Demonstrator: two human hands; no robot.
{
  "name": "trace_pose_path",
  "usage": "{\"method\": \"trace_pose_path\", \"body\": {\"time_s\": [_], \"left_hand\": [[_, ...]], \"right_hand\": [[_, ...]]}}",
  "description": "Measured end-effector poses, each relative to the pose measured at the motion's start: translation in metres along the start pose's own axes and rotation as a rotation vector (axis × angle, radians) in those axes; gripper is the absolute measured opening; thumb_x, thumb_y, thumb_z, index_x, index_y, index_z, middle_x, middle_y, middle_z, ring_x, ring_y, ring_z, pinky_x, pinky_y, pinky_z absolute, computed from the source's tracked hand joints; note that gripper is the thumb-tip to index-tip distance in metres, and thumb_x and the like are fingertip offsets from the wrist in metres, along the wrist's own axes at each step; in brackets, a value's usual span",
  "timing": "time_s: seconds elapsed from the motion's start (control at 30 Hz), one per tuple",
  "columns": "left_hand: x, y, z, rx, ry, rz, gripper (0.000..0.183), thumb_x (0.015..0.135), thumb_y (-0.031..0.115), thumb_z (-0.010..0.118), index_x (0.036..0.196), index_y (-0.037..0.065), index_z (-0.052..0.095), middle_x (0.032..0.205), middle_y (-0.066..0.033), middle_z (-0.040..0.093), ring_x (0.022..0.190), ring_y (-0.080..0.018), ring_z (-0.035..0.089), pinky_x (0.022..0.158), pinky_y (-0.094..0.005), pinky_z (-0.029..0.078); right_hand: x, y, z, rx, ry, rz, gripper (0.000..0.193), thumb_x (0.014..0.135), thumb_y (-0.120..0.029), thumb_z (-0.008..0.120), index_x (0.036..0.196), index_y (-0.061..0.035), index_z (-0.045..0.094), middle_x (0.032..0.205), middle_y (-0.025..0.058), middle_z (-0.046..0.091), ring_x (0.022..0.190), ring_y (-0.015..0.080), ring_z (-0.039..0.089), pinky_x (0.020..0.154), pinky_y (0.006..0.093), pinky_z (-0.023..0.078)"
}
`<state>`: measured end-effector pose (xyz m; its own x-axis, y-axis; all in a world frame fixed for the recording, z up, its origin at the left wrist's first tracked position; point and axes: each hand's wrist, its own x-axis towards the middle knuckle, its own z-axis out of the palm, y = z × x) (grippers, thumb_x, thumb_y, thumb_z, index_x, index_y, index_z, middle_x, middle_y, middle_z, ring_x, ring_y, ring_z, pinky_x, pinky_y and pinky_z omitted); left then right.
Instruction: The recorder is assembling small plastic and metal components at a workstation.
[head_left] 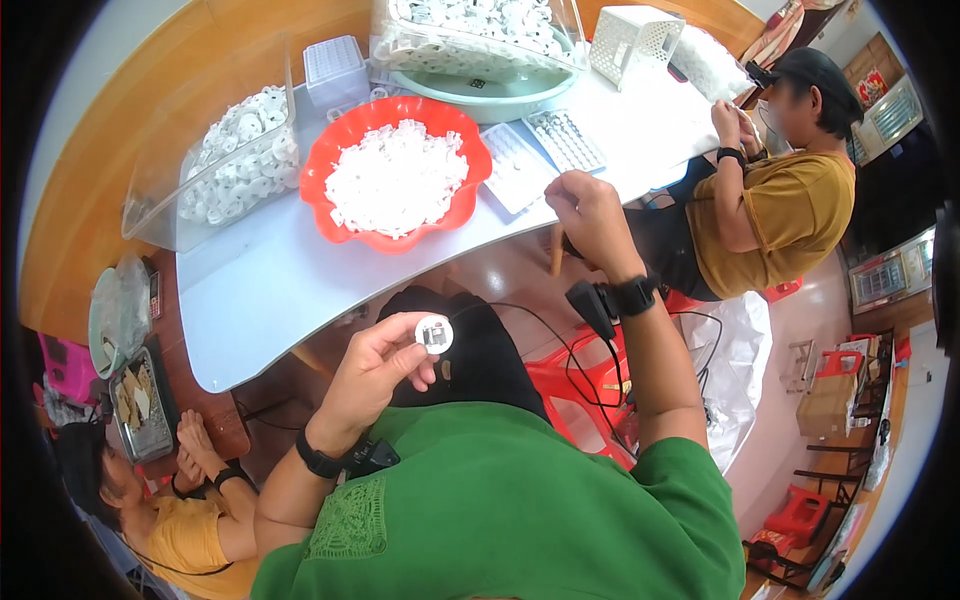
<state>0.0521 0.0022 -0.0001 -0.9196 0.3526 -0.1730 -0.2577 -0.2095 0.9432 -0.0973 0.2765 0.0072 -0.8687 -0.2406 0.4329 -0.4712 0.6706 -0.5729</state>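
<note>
Left fingers (pixel 404 360) pinch white disc (pixel 434 335) (round); shown face-on.

Above and right of the red bowl (pixel 316 175), can see the clear bin (pixel 430 60) only in part, cut by the upper edge, and the pale green basin (pixel 500 108) mostly covered by this bin. Inside the bowl, cannot separate the single white pieces (pixel 400 175), too bright and too small. Right of the bowl, cannot see clearly between the fingertips of the right hand (pixel 597 220). Below the bowl, cannot make out the tiny inner parts of the white disc (pixel 434 334) in the left hand (pixel 375 368).
</note>
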Motion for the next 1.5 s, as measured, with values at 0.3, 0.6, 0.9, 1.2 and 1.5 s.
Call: {"method": "trace_pose_path", "body": {"time_s": [0.3, 0.6, 0.9, 1.2, 1.5], "left_hand": [[0.032, -0.003, -0.006, -0.104, -0.057, -0.015, 0.033, 0.093, 0.012, 0.053, 0.121, -0.005, 0.051, 0.112, -0.016, 0.058, 0.098, -0.0228, 0.062, 0.081, -0.0304, 0.053], [0.044, -0.003, -0.009, -0.171, -0.069, -0.013, 0.033, 0.092, 0.007, 0.052, 0.122, -0.005, 0.05, 0.109, -0.0126, 0.059, 0.093, -0.0175, 0.062, 0.078, -0.0275, 0.052], [0.033, -0.003, -0.008, -0.194, -0.077, 0.035, 0.036, 0.092, 0.009, 0.053, 0.124, -0.006, 0.048, 0.108, -0.0137, 0.059, 0.092, -0.0174, 0.062, 0.08, -0.028, 0.051], [0.01, -0.004, 0.012, -0.182, -0.113, 0.139, 0.029, 0.092, 0.006, 0.052, 0.12, -0.002, 0.048, 0.108, -0.0074, 0.058, 0.092, -0.0144, 0.06, 0.079, -0.0266, 0.049], [-0.021, -0.004, 0.027, -0.015, -0.126, 0.199, 0.027, 0.093, 0.004, 0.052, 0.119, -0.002, 0.048, 0.107, -0.0066, 0.058, 0.091, -0.012, 0.059, 0.08, -0.0262, 0.049]], "right_hand": [[0.065, 0.051, 0.036, -0.37, -0.161, -0.101, 0.009, 0.076, -0.011, 0.062, 0.08, -0.0042, 0.066, 0.078, 0.012, 0.06, 0.076, 0.0321, 0.061, 0.067, 0.0412, 0.048], [0.076, 0.06, 0.048, -0.383, -0.182, -0.258, 0.008, 0.073, -0.007, 0.057, 0.071, -0.006, 0.064, 0.076, 0.0104, 0.062, 0.069, 0.0312, 0.061, 0.061, 0.0414, 0.048], [0.02, -0.052, -0.009, 0.081, -0.109, -0.343, 0.009, 0.069, 0.003, 0.065, 0.076, -0.0009, 0.06, 0.068, 0.0108, 0.054, 0.059, 0.0275, 0.057, 0.052, 0.0359, 0.046], [-0.069, -0.102, 0.012, 0.206, -0.032, -0.529, 0.024, 0.061, 0.003, 0.07, 0.083, -0.0014, 0.061, 0.073, 0.0073, 0.055, 0.058, 0.0221, 0.055, 0.045, 0.0316, 0.043], [-0.1, -0.122, 0.01, -0.031, 0.07, -0.66, 0.026, 0.059, -0.002, 0.065, 0.085, 0.0006, 0.06, 0.073, 0.0051, 0.049, 0.055, 0.018, 0.049, 0.043, 0.03, 0.038]]}}
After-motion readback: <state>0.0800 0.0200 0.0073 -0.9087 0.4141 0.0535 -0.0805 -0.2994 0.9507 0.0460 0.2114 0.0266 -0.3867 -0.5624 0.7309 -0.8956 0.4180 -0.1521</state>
